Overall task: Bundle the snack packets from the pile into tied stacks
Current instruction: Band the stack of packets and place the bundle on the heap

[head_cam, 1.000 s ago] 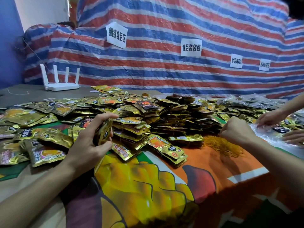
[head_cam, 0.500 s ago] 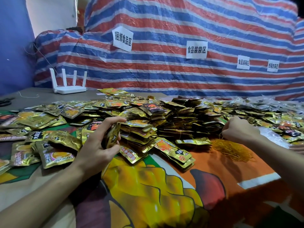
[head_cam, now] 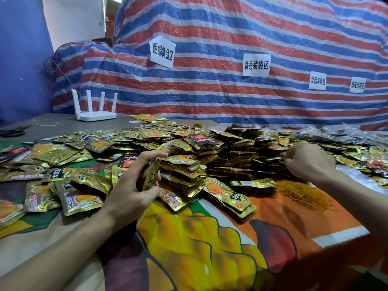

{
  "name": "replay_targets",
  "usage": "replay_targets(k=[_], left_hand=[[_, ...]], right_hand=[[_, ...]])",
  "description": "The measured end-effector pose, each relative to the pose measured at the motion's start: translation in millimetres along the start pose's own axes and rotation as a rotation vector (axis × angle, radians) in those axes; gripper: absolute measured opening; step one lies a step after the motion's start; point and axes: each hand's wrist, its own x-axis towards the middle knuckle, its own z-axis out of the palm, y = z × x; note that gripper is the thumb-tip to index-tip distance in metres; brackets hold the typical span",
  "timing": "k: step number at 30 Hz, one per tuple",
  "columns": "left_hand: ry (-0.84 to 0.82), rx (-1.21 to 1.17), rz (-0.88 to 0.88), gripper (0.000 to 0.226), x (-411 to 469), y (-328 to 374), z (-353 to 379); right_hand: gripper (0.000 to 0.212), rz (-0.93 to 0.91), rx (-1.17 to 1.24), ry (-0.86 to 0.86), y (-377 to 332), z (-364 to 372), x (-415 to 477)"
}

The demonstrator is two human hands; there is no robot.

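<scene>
Head view, one moment.

- Left hand [head_cam: 134, 185]: over the left-centre of the bench [head_cam: 63, 122], palm turned inward. Fingers are curled round a held stack [head_cam: 150, 174] of gold snack packets, which stands on edge. Thumb is at its near lower corner and the fingertips [head_cam: 161, 154] reach over its top edge. The stack faces sit against the palm side.
- Right hand [head_cam: 310, 160]: right of centre, fingers curled tight into a fist, knuckles toward the camera. It sits at the right edge of the tied stacks [head_cam: 231, 160]. Contents of the fist are hidden, so I cannot tell whether it holds anything.
- Rubber bands [head_cam: 304, 193]: a yellow tangle on the printed cloth [head_cam: 199, 238], just below and nearer than the right fist. Contact not discernible.
- Loose packets [head_cam: 63, 154]: spread flat toward the left edge, just beside the left hand.
- Tied stacks are heaped mid-bench between the two hands.
- Far left corner: white router [head_cam: 94, 114] and dark scissors [head_cam: 12, 132].
- Behind the far edge: striped tarp [head_cam: 231, 38] with paper labels [head_cam: 162, 51].
</scene>
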Motion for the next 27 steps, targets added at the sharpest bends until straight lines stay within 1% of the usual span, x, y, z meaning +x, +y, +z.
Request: replay_targets(k=[2,3,5,7,10,12,14,16,18,20,22,23,24,25,27], left_hand=[[0.032,-0.068,-0.006,0.064,1.6,2.2,0.3],[0.064,-0.093,-0.008,0.064,2.9,3.5,-0.2],[0.152,-0.154,-0.021,0.063,6.8,6.5,-3.0],[0.212,-0.268,-0.044,0.062,10.7,9.8,-8.8],[0.224,-0.452,-0.147,0.064,14.6,15.4,-19.4],[0.198,-0.467,-0.249,0.064,14.4,17.5,-26.0],[0.178,-0.478,-0.342,0.051,12.8,20.1,-31.2],[0.207,-0.48,-0.426,0.035,12.9,20.1,-35.6],[0.282,-0.462,-0.483,0.03,14.4,16.9,-39.2],[0.327,-0.45,-0.531,0.032,17.6,11.7,-45.7],[0.275,-0.51,-0.597,0.041,20.9,10.4,-53.4],[0.23,-0.587,-0.638,0.043,21.6,10.6,-57.6],[0.178,-0.686,-0.671,0.041,22.2,11.1,-61.5],[0.125,-0.777,-0.687,0.039,21.9,11.7,-65.0],[0.03,-0.903,-0.67,0.037,19.1,12.9,-69.5]], right_hand=[[0.018,-0.106,0.137,0.05,-17.8,-5.9,-3.1],[0.016,-0.179,0.239,0.045,-30.1,-9.1,-5.5],[0.014,-0.327,0.449,0.002,-60.6,-14.5,-13.6],[0.013,-0.442,0.613,-0.046,-96.6,-17.8,-25.7],[0.01,-0.548,0.859,-0.13,-153.1,-15.7,-44.3],[0.009,-0.564,1.011,-0.201,-188.1,-9.9,-55.6],[0.009,-0.573,1.094,-0.24,-218.0,-0.4,-65.0],[0.008,-0.571,1.15,-0.245,-238.8,11.9,-72.7],[0.006,-0.56,1.216,-0.247,-250.7,26.1,-79.3],[0.006,-0.542,1.291,-0.264,-255.5,40.9,-84.1],[0.008,-0.51,1.332,-0.316,-255.6,50.0,-86.0],[0.009,-0.484,1.345,-0.373,-254.8,50.7,-84.6],[0.011,-0.455,1.375,-0.468,-252.5,49.3,-82.2],[0.012,-0.435,1.433,-0.602,-249.5,47.3,-80.6],[0.015,-0.423,1.626,-0.925,-242.2,41.9,-78.8]])
